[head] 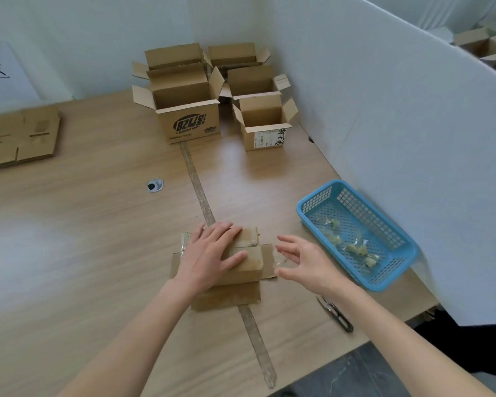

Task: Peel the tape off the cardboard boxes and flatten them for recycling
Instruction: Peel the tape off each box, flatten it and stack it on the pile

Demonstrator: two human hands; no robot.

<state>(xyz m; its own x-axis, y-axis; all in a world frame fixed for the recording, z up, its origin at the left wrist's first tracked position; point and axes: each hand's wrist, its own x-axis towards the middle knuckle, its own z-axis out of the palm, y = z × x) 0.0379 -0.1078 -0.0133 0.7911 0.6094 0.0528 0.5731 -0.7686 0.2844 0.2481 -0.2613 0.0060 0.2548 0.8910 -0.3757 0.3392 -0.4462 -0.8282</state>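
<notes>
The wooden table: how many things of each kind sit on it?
Upright open brown cardboard boxes: 5
Partly flattened brown cardboard box under the left hand: 1
Flat brown cardboard pile: 1
Blue plastic mesh basket: 1
Black metal snips: 1
Total: 9

the large open box (pixel 188 121) at the far side of the bench carries a bold black logo on its front face, printed upside down from this view; its big characters look like "8z4" or similar followed by a smaller character, and cannot be read with certainty. a line of small black print beneath it and a small black mark at the box's right are too fine to read. the smaller open box (pixel 265 130) beside it bears a white label with tiny illegible print and black brush-like marks. a white sheet (pixel 0 73) on the left wall shows the character "区" beside a cut-off one.
</notes>
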